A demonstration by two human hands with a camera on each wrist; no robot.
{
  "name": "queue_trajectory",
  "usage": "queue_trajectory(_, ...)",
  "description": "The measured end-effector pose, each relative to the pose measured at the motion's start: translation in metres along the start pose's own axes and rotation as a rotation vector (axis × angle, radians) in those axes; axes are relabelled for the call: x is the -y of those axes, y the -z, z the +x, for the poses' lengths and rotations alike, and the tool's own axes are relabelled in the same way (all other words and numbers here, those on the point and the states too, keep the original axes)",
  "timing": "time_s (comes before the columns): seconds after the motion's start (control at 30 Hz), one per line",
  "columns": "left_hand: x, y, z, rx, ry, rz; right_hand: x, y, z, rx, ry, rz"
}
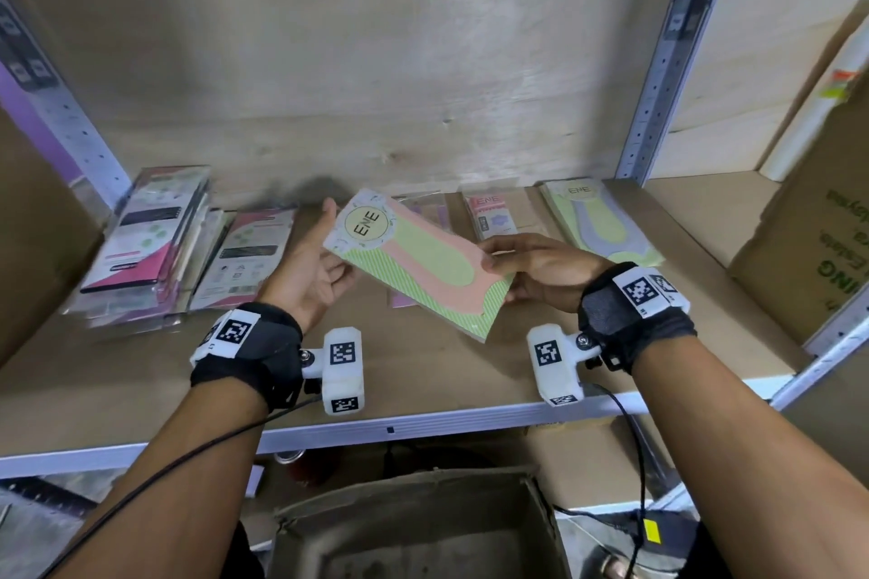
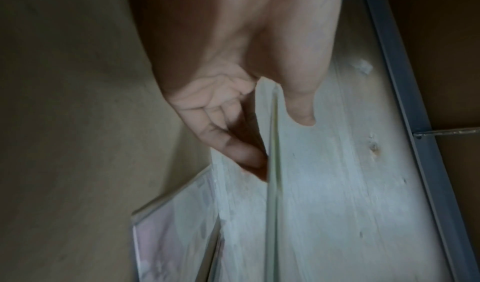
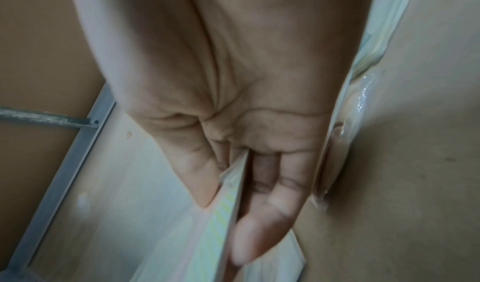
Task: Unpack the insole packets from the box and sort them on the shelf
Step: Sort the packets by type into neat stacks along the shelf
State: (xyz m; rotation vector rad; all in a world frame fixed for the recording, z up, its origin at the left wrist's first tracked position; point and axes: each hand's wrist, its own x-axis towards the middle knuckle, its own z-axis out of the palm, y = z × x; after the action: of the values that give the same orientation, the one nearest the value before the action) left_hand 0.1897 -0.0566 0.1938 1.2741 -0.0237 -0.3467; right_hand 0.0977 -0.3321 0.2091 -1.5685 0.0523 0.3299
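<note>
A green and pink insole packet [image 1: 414, 266] with a round ENE label hangs tilted above the wooden shelf [image 1: 423, 376]. My left hand [image 1: 336, 240] pinches its labelled end, thumb along the edge and fingers beneath. My right hand [image 1: 498, 277] pinches the opposite end, thumb on top. In the left wrist view the packet's edge [image 2: 272, 173] runs between thumb and fingers of the left hand [image 2: 279, 142]. In the right wrist view the right hand [image 3: 226, 225] clamps the striped packet [image 3: 207, 245] likewise. The open cardboard box [image 1: 414, 527] stands below the shelf.
Sorted piles lie along the shelf's back: pink-and-black packets [image 1: 150, 244] at the left, purple packets [image 1: 425, 209], a red ENE packet [image 1: 489, 214] and green-grey packets [image 1: 599, 221]. Cardboard boxes flank the bay at the left [image 1: 37, 226] and right [image 1: 813, 226]. Metal uprights [image 1: 667, 61] frame it.
</note>
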Motion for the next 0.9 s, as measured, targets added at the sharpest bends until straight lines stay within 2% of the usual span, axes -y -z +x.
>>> queue_trajectory(0.17, 0.013, -0.042, 0.011, 0.132, 0.001, 0.166, 0.001, 0.017, 0.000, -0.190, 0.016, 0.166)
queue_trajectory(0.3, 0.015, -0.099, 0.019, 0.278, -0.011, 0.280, 0.004, 0.042, -0.002, -0.339, 0.073, 0.216)
queue_trajectory(0.43, 0.012, -0.160, 0.031, 0.297, -0.099, 0.469, 0.008, 0.072, -0.004, -0.522, 0.113, 0.212)
queue_trajectory(0.63, 0.025, -0.236, 0.051, 0.225, -0.062, 0.606, 0.005, 0.129, -0.014, -0.882, 0.026, -0.173)
queue_trajectory(0.9, 0.049, -0.290, 0.061, 0.167, -0.025, 0.934, -0.003, 0.151, -0.034, -0.983, -0.168, -0.427)
